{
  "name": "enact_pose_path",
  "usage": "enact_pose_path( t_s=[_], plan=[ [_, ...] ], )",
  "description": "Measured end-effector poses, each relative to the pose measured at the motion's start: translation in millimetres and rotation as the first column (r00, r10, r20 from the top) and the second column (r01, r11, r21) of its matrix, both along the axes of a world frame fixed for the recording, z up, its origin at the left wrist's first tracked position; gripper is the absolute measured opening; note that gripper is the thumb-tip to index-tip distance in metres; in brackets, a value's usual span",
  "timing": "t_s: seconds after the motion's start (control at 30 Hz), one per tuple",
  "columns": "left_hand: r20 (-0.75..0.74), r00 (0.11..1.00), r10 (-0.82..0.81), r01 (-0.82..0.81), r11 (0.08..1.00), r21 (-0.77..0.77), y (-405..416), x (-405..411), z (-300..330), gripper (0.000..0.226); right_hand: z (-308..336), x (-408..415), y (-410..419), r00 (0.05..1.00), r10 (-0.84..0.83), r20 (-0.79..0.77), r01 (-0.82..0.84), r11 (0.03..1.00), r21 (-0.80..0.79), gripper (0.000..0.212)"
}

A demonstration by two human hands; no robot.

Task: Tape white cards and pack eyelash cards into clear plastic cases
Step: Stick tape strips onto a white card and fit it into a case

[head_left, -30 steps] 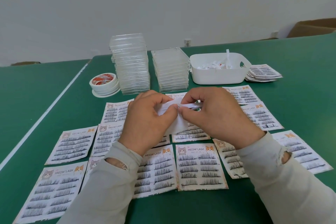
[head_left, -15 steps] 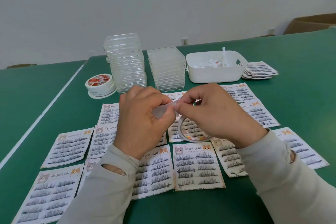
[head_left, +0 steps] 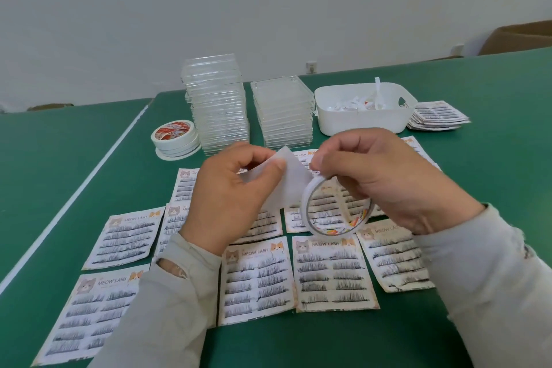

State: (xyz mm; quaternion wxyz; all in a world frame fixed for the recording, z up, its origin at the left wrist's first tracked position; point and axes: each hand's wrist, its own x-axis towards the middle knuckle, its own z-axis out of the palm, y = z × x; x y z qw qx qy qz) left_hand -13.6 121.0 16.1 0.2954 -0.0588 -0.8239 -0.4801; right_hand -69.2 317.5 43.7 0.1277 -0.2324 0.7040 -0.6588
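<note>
Head view, items left to right, progress as it stands. Spare tape rolls (head_left: 174,138): stacked on the green table (head_left: 493,188), untouched. Clear plastic cases (head_left: 217,107): two stacks behind your hands, all apparently empty, so by my reading no packing is done yet. Your left hand (head_left: 227,197): thumb and fingers pinch the white card (head_left: 288,185), held in the air above the spread. Eyelash cards (head_left: 330,272): roughly a dozen laid flat in rows near you, none in a case. Your right hand (head_left: 385,179): fingertips pinched at the card's upper edge, where a tape end seems to be, with the working tape roll (head_left: 336,206) hanging under the palm. White bin (head_left: 363,119): holds paper scraps, likely peeled backing. Further eyelash card pile (head_left: 437,116): stacked beside the bin. Judgement: you are in the taping step on one card; all packing remains.
</note>
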Motion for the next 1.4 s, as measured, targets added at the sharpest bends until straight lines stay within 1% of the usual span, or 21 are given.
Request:
enact_pose_path(
  t_s=[0.03,0.1,0.17,0.27,0.37,0.47,0.53,0.63,0.73,0.83,0.9,0.97,1.0,1.03,1.1,1.13,1.17,1.2,1.27,1.33,1.4],
  plan=[
    [0.021,0.999,-0.024,0.023,0.999,0.025,-1,0,0,0.015,-2,-2,1,1.000,-0.022,-0.008,0.022,1.000,0.004,0.010],
    [0.049,0.996,-0.079,0.074,0.994,0.084,-1,-1,0,0.014,-3,-4,2,0.999,-0.028,-0.037,0.031,0.996,0.087,0.014],
    [0.051,0.989,-0.138,0.129,0.981,0.145,-1,-1,0,0.014,-5,-2,1,0.998,0.033,-0.056,-0.023,0.983,0.181,0.010],
    [0.040,0.988,-0.152,0.141,0.970,0.197,0,-2,-3,0.017,-8,-1,-3,0.994,0.091,-0.054,-0.078,0.973,0.218,0.010],
    [0.039,0.994,-0.098,0.081,0.945,0.316,4,-6,-7,0.029,-12,-3,-6,0.999,0.027,-0.030,-0.021,0.984,0.179,0.012],
    [0.039,0.996,-0.082,0.054,0.881,0.471,8,-8,-10,0.040,-15,-9,-6,0.987,-0.123,0.098,0.118,0.991,0.062,0.013],
    [0.071,0.993,-0.091,0.039,0.844,0.535,9,-8,-14,0.043,-17,-14,-5,0.964,-0.194,0.183,0.196,0.981,0.003,0.013],
    [0.113,0.988,-0.104,0.029,0.848,0.529,14,-9,-20,0.040,-20,-17,-4,0.948,-0.210,0.241,0.228,0.972,-0.050,0.014],
    [0.087,0.988,-0.126,0.068,0.872,0.485,18,-9,-25,0.036,-22,-18,-4,0.948,-0.213,0.236,0.234,0.970,-0.065,0.014],
    [0.028,1.000,-0.003,-0.005,0.968,0.251,16,-10,-30,0.037,-25,-20,-4,0.955,-0.247,0.165,0.256,0.966,-0.035,0.016],
    [-0.002,0.998,0.065,-0.065,0.991,0.119,18,-8,-31,0.040,-27,-20,-6,0.961,-0.263,0.088,0.264,0.964,-0.002,0.013],
    [-0.009,0.993,0.118,-0.118,0.991,0.057,19,-8,-31,0.041,-30,-20,-8,0.961,-0.275,0.024,0.274,0.961,0.025,0.010],
    [0.019,0.994,0.111,-0.112,0.989,0.093,18,-8,-30,0.040,-31,-21,-9,0.960,-0.281,0.005,0.281,0.959,0.032,0.010],
    [0.073,0.995,0.070,-0.083,0.978,0.189,17,-8,-29,0.038,-32,-21,-9,0.959,-0.284,-0.001,0.284,0.958,0.028,0.010],
    [0.201,0.976,-0.085,-0.010,0.904,0.427,16,-7,-24,0.036,-31,-22,-8,0.963,-0.269,0.025,0.269,0.963,-0.003,0.013],
    [0.235,0.959,-0.160,0.019,0.861,0.508,16,-7,-22,0.036,-30,-22,-7,0.967,-0.250,0.045,0.251,0.968,-0.012,0.014],
    [0.251,0.948,-0.197,0.033,0.842,0.538,16,-7,-21,0.037,-29,-21,-6,0.972,-0.226,0.061,0.227,0.974,-0.008,0.015],
    [0.255,0.949,-0.187,0.026,0.850,0.527,17,-7,-21,0.038,-28,-20,-6,0.977,-0.203,0.070,0.203,0.979,0.007,0.017],
    [0.236,0.970,-0.054,-0.049,0.912,0.408,17,-7,-23,0.038,-27,-18,-6,0.980,-0.185,0.075,0.182,0.982,0.050,0.018],
    [0.188,0.980,0.059,-0.115,0.945,0.305,17,-8,-24,0.033,-24,-16,-6,0.977,-0.201,0.072,0.193,0.976,0.100,0.022],
    [0.153,0.986,0.071,-0.112,0.954,0.279,18,-7,-25,0.028,-20,-14,-6,0.978,-0.194,0.072,0.181,0.971,0.153,0.030]
  ],
)
